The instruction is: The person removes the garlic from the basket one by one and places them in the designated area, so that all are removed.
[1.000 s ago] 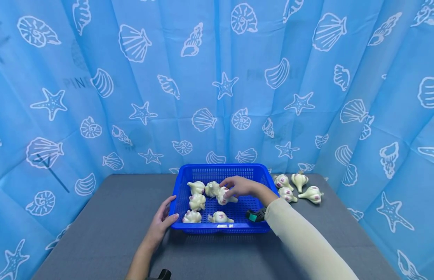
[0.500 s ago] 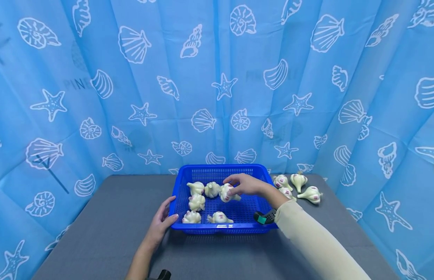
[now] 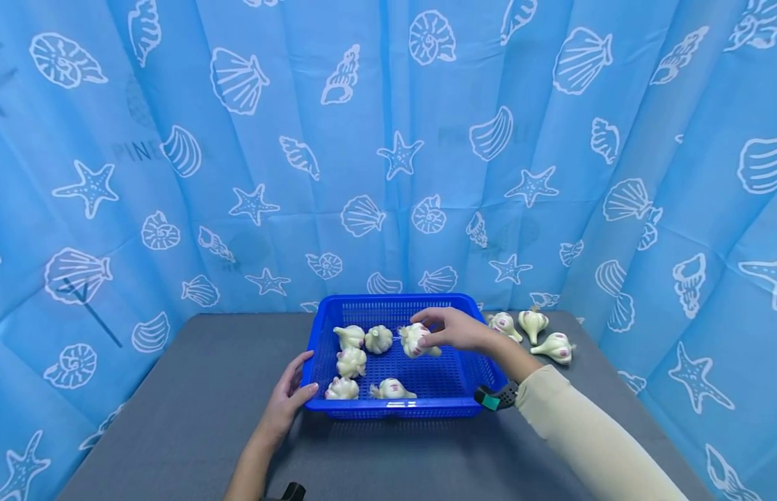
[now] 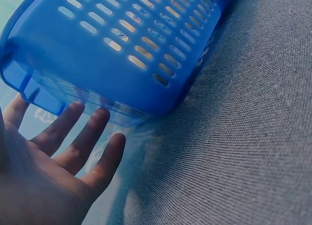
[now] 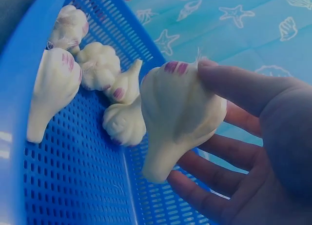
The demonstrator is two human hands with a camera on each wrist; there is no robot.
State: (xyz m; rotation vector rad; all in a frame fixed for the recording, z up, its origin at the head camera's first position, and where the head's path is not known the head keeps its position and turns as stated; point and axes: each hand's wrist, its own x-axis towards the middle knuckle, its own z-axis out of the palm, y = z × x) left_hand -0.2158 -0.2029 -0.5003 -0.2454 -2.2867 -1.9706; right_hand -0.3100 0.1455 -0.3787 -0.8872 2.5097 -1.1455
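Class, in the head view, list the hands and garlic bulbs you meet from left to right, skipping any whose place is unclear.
Left hand, three garlic bulbs lined along the left side of the blue basket, single garlic bulb beside the rearmost, held garlic bulb, right hand, loose garlic bulbs outside the basket.

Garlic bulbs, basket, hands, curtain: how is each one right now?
Blue plastic basket: upright, open on top
Five garlic bulbs: lying inside
Held garlic bulb: apart from the others
Outer garlic bulbs: lying beside the basket
Left hand: touching the basket
Right hand: gripping one bulb
Seashell-print curtain: hanging, creased
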